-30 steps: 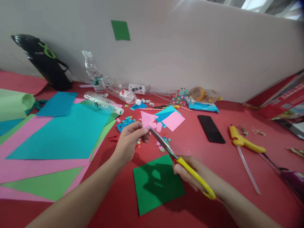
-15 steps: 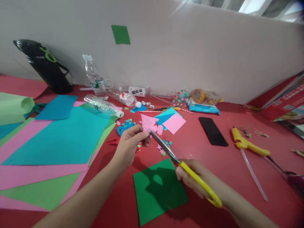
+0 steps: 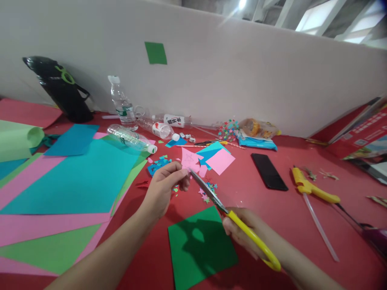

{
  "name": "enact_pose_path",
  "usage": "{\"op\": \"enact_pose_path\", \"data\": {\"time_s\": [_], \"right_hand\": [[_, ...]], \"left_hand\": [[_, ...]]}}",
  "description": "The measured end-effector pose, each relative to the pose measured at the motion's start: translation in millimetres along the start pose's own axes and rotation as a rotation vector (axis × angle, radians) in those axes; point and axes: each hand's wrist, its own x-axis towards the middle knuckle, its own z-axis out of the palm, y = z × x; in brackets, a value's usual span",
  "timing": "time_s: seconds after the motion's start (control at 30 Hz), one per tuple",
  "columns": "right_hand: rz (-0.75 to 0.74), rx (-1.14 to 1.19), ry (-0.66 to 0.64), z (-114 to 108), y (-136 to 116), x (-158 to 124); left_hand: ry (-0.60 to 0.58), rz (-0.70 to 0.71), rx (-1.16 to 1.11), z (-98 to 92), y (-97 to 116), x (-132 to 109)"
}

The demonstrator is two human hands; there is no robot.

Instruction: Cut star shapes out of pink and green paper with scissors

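My left hand [image 3: 166, 187] is closed in a pinch at the lower edge of a small pink paper [image 3: 190, 159] with a star drawn on it. The fingers partly hide that edge. My right hand [image 3: 244, 229] grips yellow-handled scissors [image 3: 210, 193], their blades nearly together and their tip touching or very near the paper by my left fingertips. A green paper square [image 3: 201, 245] lies below both hands, under their shadow. Small coloured paper stars [image 3: 208, 192] lie behind the blades. Blue paper scraps [image 3: 157, 165] are beyond my left hand.
Large coloured sheets [image 3: 75, 181] cover the left side. Plastic bottles [image 3: 130, 137] and a black flask [image 3: 60, 88] stand or lie towards the wall. On the right are a phone [image 3: 269, 171] and a yellow glue gun [image 3: 313, 187] with its cord. A pink square [image 3: 221, 161] lies in the middle.
The view has tilted up slightly, so most things sit lower. The pink paper has shifted a little between my fingers and the blades. Both hands keep their holds.
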Motion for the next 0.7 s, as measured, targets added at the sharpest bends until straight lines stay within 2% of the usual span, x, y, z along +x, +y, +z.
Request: {"op": "enact_pose_path", "data": {"time_s": [0.4,0.7], "right_hand": [[0.075,-0.004,0.105,5.7,-11.1,-1.4],[0.091,0.009,0.066,3.9,-7.0,0.4]], "left_hand": [[0.021,0.008,0.018,0.6,-2.2,1.2],[0.030,0.007,0.015,-0.5,-5.5,1.3]]}}
